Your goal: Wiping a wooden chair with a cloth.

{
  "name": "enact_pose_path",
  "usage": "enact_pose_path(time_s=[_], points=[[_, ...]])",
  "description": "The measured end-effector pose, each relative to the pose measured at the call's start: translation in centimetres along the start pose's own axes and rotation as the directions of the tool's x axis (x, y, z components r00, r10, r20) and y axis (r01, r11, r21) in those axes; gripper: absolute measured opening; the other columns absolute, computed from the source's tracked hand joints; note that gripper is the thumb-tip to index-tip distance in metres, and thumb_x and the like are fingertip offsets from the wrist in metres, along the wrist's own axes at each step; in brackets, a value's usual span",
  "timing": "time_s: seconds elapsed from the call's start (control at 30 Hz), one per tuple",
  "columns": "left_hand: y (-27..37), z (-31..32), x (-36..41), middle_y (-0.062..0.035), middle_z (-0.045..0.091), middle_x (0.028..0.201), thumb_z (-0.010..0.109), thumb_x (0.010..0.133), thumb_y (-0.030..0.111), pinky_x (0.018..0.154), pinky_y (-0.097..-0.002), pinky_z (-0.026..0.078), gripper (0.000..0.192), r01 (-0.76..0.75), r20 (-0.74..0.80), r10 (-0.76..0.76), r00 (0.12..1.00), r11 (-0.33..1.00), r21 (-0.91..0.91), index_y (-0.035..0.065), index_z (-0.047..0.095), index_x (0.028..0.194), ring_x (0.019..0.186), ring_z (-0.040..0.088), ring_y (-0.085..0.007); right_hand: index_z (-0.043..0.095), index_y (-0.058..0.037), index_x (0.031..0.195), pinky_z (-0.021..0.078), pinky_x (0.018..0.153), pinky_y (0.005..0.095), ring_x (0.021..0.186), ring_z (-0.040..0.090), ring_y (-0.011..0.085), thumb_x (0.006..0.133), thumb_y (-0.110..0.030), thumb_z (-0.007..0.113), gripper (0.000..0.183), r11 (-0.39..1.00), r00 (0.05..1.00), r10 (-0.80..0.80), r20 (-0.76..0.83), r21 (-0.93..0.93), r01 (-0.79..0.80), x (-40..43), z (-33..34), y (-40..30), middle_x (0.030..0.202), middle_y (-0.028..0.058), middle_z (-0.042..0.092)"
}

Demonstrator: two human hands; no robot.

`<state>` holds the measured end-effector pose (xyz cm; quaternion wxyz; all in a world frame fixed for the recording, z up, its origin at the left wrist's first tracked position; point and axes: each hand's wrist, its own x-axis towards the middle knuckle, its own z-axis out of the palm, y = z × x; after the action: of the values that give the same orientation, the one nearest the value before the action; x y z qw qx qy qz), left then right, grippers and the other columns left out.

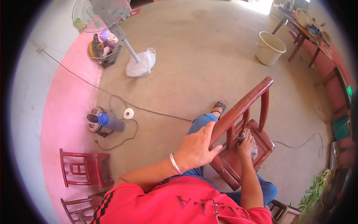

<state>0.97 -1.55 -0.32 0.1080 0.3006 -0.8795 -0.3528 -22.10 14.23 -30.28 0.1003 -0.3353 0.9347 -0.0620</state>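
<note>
Before me stands a red-painted wooden chair point(240, 107), worn along its top rail. My left hand point(197, 147), with a pale bangle at the wrist, rests against the left end of that rail, thumb and fingers around its edge. My right hand point(246, 144) presses a crumpled grey cloth point(254, 151) on the chair's seat point(260, 140), near the back slats. Part of the cloth is hidden under the fingers. My legs in blue trousers are on either side of the chair, and one sandalled foot shows beyond it.
A pedestal fan point(130, 49), a cut-off saw point(103, 51) and red chairs point(98, 170) line the left side. A black cable point(156, 112) crosses the floor. Right are a cream bucket point(270, 48), a cluttered table point(300, 28) and leafy greens point(313, 190).
</note>
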Motion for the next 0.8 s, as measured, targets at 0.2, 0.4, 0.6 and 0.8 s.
enact_pose_path(time_s=[0.2,0.4,0.6,0.8], points=[[-0.1,0.1,1.7,-0.0284,0.062,0.107,0.074,0.080,0.026,0.082,-0.0467,0.050,0.070,-0.138,-0.074,0.136,0.988,0.990,-0.012,-0.0020,0.041,0.134,0.097,0.062,-0.0452,0.039,-0.0024,0.143,0.0336,0.109,0.0490,0.136,0.037,0.0385,0.085,-0.016,0.060,0.063,0.980,0.982,-0.177,-0.065,-0.102,0.170,-8.0,2.3,-2.1,0.147,0.0139,0.041],[-0.4,-0.4,1.4,-0.0275,0.064,0.103,0.074,0.080,0.024,0.081,-0.0451,0.051,0.065,-0.069,-0.044,0.068,0.997,0.997,-0.038,-0.0023,0.044,0.131,0.094,0.063,-0.0443,0.048,-0.0081,0.138,0.0380,0.105,0.0486,0.130,0.042,0.0367,0.081,-0.013,0.061,0.058,0.883,0.879,-0.462,0.116,0.155,0.444,-11.7,-3.0,-3.0,0.142,0.0114,0.046],[1.1,0.0,1.1,-0.0263,0.066,0.099,0.073,0.080,0.023,0.079,-0.0453,0.051,0.064,-0.037,0.024,0.038,0.999,0.999,-0.029,-0.0023,0.045,0.132,0.091,0.065,-0.0427,0.052,-0.0130,0.135,0.0457,0.096,0.0505,0.125,0.046,0.0360,0.082,-0.007,0.058,0.054,0.940,0.968,-0.207,-0.140,0.248,0.236,-4.4,-1.9,-0.4,0.140,0.0078,0.047],[0.5,0.3,0.7,-0.0220,0.067,0.100,0.073,0.083,0.021,0.079,-0.0396,0.052,0.060,-0.080,-0.017,0.079,0.997,0.996,-0.040,-0.0010,0.046,0.131,0.089,0.068,-0.0359,0.047,-0.0004,0.137,0.0492,0.092,0.0485,0.119,0.050,0.0415,0.090,-0.015,0.050,0.050,0.987,0.983,-0.143,-0.116,-0.084,0.134,-7.7,2.0,-3.5,0.140,0.0156,0.045]])
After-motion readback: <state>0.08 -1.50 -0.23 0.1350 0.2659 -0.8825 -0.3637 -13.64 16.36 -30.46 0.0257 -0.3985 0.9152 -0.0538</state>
